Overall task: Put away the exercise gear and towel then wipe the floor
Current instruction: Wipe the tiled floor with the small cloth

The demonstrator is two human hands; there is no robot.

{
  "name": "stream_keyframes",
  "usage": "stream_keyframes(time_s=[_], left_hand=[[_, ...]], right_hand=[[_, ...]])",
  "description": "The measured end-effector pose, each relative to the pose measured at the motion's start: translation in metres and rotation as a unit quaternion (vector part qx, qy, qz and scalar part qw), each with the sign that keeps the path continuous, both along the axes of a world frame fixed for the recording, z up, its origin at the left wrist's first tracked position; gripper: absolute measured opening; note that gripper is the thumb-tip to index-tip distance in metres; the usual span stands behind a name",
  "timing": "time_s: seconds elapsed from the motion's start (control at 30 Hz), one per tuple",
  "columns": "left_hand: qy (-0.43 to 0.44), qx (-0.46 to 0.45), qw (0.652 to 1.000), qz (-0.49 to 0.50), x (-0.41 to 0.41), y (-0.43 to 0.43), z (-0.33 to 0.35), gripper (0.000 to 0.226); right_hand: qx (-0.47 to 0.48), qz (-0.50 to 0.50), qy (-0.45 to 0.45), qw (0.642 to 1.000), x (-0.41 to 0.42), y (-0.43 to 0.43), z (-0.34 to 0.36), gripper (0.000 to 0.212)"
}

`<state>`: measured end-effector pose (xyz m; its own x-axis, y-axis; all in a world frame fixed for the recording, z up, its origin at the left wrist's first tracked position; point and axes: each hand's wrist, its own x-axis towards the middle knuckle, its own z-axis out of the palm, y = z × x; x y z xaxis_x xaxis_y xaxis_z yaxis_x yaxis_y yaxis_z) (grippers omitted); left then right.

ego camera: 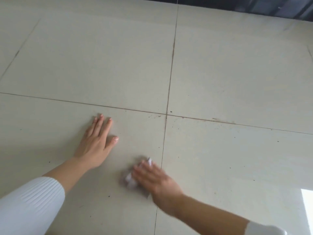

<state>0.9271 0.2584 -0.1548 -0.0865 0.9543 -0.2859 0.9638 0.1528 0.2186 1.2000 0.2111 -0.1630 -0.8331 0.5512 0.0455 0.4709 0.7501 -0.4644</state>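
Note:
The pale tiled floor (228, 68) fills the view, with dark specks scattered near the grout cross. My left hand (97, 141) lies flat on the tile, fingers straight and together, palm down. My right hand (152, 178) is blurred and presses a small crumpled white wipe (129, 181) against the floor just left of the vertical grout line. The fingers lie over the wipe; whether they curl round it is unclear. No exercise gear or towel is in view.
Grout lines (166, 114) cross in the middle of the view. A dark band (254, 5), perhaps a wall base or furniture, runs along the top right. A bright reflection (307, 200) shows at the right edge.

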Motion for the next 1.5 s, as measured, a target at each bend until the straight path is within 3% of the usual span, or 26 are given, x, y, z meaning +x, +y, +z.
stream_keyframes(time_s=[0.1, 0.17, 0.23, 0.3, 0.43, 0.57, 0.67, 0.83, 0.93, 1.0, 1.07, 1.13, 1.23, 1.3, 1.37, 1.5], left_hand=[[0.000, 0.003, 1.000, 0.003, -0.001, -0.002, -0.008, 0.084], [-0.005, 0.009, 1.000, 0.006, -0.001, -0.002, -0.010, 0.083], [-0.003, 0.010, 1.000, 0.008, -0.002, -0.003, -0.011, 0.083], [-0.004, 0.006, 1.000, 0.009, -0.003, -0.003, -0.012, 0.083], [-0.005, 0.001, 1.000, -0.005, -0.007, -0.002, -0.013, 0.085], [-0.008, 0.005, 1.000, -0.008, -0.009, -0.003, -0.015, 0.084], [-0.009, 0.018, 1.000, -0.005, -0.006, -0.004, -0.018, 0.083], [-0.006, 0.037, 0.999, 0.000, -0.004, -0.007, -0.017, 0.084], [-0.015, 0.041, 0.999, -0.006, -0.004, -0.006, -0.018, 0.080], [-0.011, 0.046, 0.999, 0.025, -0.008, -0.004, -0.019, 0.082], [-0.002, 0.046, 0.992, 0.117, -0.018, -0.002, -0.017, 0.089], [0.005, 0.028, 0.986, 0.164, -0.028, -0.002, -0.016, 0.095], [0.004, 0.034, 0.988, 0.150, -0.033, -0.003, -0.016, 0.095], [0.004, 0.042, 0.988, 0.147, -0.034, -0.002, -0.018, 0.095], [-0.003, 0.047, 0.988, 0.147, -0.035, -0.003, -0.019, 0.093], [-0.022, 0.083, 0.988, 0.125, -0.044, -0.004, -0.021, 0.079]], right_hand=[[0.020, 0.185, -0.029, 0.982, 0.012, -0.006, 0.003, 0.047], [0.049, 0.231, -0.036, 0.971, 0.017, 0.023, 0.002, 0.043], [0.076, 0.135, -0.035, 0.987, 0.024, 0.067, -0.003, 0.046], [0.054, -0.054, -0.030, 0.997, 0.038, 0.117, -0.004, 0.059], [0.000, -0.362, -0.040, 0.931, 0.062, 0.188, 0.011, 0.058], [-0.032, -0.485, -0.041, 0.873, 0.050, 0.192, 0.005, 0.062], [-0.007, -0.430, -0.004, 0.903, 0.027, 0.157, -0.003, 0.063], [0.022, -0.123, -0.007, 0.992, -0.023, 0.054, 0.000, 0.060], [0.024, 0.093, -0.039, 0.995, -0.025, 0.038, -0.002, 0.057], [0.068, 0.147, -0.065, 0.985, -0.014, 0.066, -0.005, 0.056], [0.083, 0.056, -0.072, 0.992, 0.001, 0.107, -0.007, 0.059], [0.063, -0.121, -0.059, 0.989, 0.019, 0.154, -0.006, 0.061], [0.020, -0.362, -0.069, 0.930, 0.035, 0.210, 0.003, 0.059], [-0.016, -0.457, -0.062, 0.887, 0.020, 0.226, 0.007, 0.057], [-0.019, -0.475, -0.030, 0.879, -0.015, 0.223, 0.006, 0.059], [0.026, -0.287, 0.021, 0.957, -0.089, 0.170, -0.001, 0.059]])
